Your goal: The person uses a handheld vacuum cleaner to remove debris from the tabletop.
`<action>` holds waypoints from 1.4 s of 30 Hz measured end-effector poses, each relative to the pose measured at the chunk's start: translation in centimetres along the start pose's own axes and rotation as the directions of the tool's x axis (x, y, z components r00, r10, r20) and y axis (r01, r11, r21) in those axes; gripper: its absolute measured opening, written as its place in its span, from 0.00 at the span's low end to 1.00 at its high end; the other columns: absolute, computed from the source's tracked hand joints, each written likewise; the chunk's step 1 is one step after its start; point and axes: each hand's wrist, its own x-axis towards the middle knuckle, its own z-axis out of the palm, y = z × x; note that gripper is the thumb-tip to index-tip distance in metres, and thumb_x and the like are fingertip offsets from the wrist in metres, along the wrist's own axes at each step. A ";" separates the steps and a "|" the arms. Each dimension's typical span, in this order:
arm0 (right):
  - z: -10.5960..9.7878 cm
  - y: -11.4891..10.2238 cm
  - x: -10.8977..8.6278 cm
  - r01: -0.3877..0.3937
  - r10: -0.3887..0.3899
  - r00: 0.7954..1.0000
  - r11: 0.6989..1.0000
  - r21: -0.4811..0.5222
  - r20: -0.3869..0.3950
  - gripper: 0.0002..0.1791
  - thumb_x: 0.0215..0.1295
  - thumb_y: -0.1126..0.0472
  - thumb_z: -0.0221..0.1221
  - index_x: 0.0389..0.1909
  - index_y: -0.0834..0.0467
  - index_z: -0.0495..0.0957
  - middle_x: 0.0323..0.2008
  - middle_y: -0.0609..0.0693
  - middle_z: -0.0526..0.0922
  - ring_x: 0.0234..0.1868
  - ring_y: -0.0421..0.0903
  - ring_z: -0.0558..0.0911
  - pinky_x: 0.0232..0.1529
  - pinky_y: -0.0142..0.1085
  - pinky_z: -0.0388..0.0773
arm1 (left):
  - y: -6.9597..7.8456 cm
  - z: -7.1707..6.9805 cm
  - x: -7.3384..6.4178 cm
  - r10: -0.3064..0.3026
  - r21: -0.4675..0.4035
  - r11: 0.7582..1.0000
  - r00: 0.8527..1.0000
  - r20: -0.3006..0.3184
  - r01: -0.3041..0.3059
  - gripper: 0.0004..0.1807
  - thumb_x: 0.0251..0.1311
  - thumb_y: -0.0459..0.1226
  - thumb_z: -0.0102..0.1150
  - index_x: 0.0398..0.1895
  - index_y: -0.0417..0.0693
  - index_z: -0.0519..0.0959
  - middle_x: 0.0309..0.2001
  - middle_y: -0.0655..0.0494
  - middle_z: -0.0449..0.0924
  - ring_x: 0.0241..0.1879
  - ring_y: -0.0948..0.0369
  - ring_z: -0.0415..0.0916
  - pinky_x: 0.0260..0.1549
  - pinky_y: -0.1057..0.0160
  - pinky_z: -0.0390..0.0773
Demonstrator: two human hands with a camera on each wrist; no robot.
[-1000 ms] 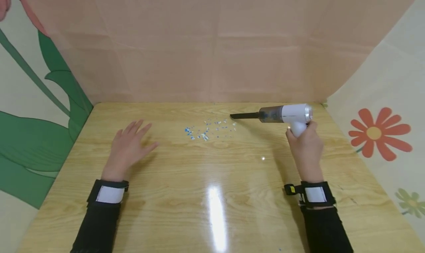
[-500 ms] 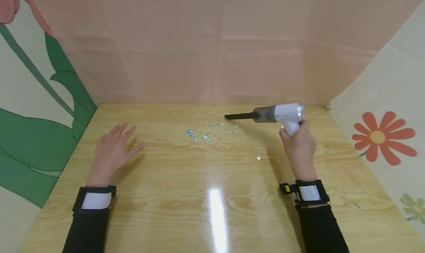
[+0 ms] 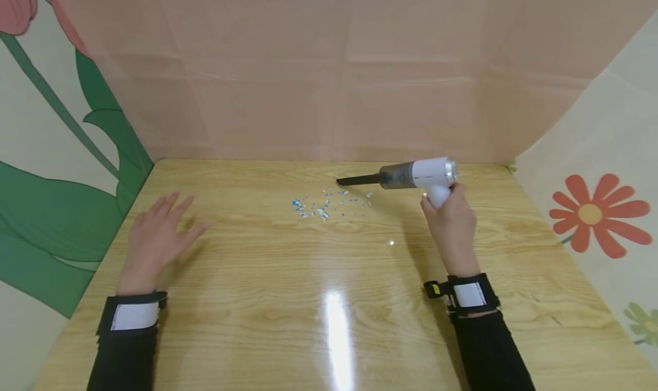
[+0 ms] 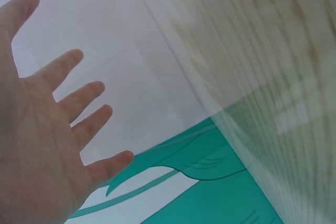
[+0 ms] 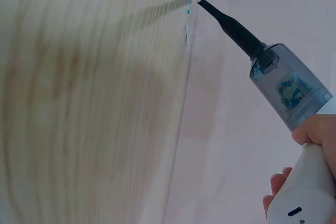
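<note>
My right hand grips the white handle of a handheld vacuum cleaner, its fingers wrapped round it. The black nozzle points left, its tip just behind a scatter of blue and white paper scraps on the table. In the right wrist view, blue and pale bits show inside the vacuum's clear dust cup. Over the table's left side, my left hand holds nothing, fingers spread; the left wrist view shows its palm.
The wood-grain table carries a bright light reflection near its front. A pinkish cloth backdrop rises along the back edge. Printed panels stand at both sides, green leaves on the left and a red flower on the right.
The vacuum in my right hand has shifted left, its nozzle tip moving along the back of the scraps. My left hand has drifted left, away from them, fingers still spread.
</note>
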 end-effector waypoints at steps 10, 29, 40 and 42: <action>0.7 -1.3 -0.3 0.032 -0.032 0.999 0.999 0.006 0.033 0.34 0.65 0.52 0.63 0.58 0.74 0.63 0.37 0.74 0.80 0.30 0.69 0.81 0.27 0.59 0.78 | -0.9 -1.0 -0.4 0.005 0.007 1.000 0.999 -0.045 -0.004 0.42 0.64 0.59 0.57 0.72 0.40 0.63 0.71 0.30 0.56 0.69 0.31 0.52 0.60 0.25 0.53; 1.2 -4.1 -1.6 0.175 -0.177 0.984 0.983 0.059 0.032 0.32 0.61 0.56 0.66 0.55 0.75 0.65 0.32 0.72 0.80 0.25 0.68 0.81 0.22 0.57 0.78 | -1.9 -1.3 -0.4 -0.035 -0.025 0.999 0.999 0.006 0.036 0.45 0.66 0.63 0.51 0.76 0.43 0.58 0.73 0.31 0.52 0.72 0.33 0.46 0.61 0.25 0.51; 1.2 -5.3 -2.4 0.242 -0.243 0.970 0.967 0.079 0.007 0.31 0.60 0.56 0.68 0.52 0.75 0.67 0.29 0.71 0.80 0.22 0.66 0.81 0.19 0.57 0.77 | -0.6 -1.1 -0.1 -0.037 -0.021 0.999 0.999 0.000 0.037 0.44 0.65 0.62 0.53 0.75 0.44 0.60 0.74 0.33 0.52 0.72 0.34 0.46 0.63 0.26 0.45; 1.2 -5.4 -2.4 0.252 -0.253 0.967 0.965 0.069 0.009 0.31 0.60 0.57 0.68 0.52 0.75 0.67 0.29 0.71 0.80 0.22 0.66 0.81 0.19 0.56 0.77 | -0.5 -1.2 -0.2 -0.035 -0.019 0.999 0.999 0.001 0.035 0.44 0.65 0.62 0.53 0.75 0.43 0.60 0.74 0.34 0.52 0.72 0.34 0.46 0.63 0.26 0.45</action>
